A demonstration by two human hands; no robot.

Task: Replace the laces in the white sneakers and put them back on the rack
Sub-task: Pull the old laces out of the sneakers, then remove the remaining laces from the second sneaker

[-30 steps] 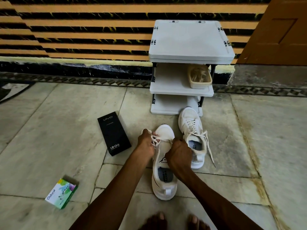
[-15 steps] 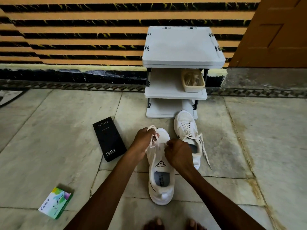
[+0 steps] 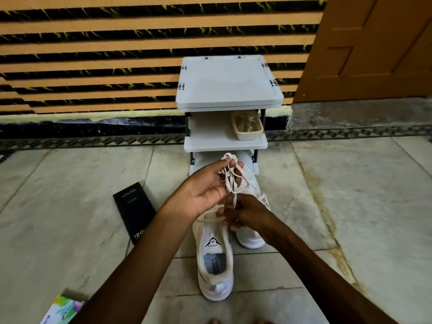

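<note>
1. On a stone floor in front of a grey rack (image 3: 229,85), a person works on the near sneaker (image 3: 215,260), its toe pointing at the rack. The far sneaker (image 3: 251,239) stands just beside it to the right, laced.
2. The left hand (image 3: 205,190) is raised, thumb and fingers pinching a bunched lace (image 3: 230,181). The right hand (image 3: 247,213), lower, curls its fingers round the same lace above the tongue.
3. The step in hand appears to be drawing the old lace out of the near shoe.
4. The next move likely calls for freeing the last eyelets, then fetching a fresh lace, perhaps from the tray (image 3: 249,135) on the middle shelf.
</note>
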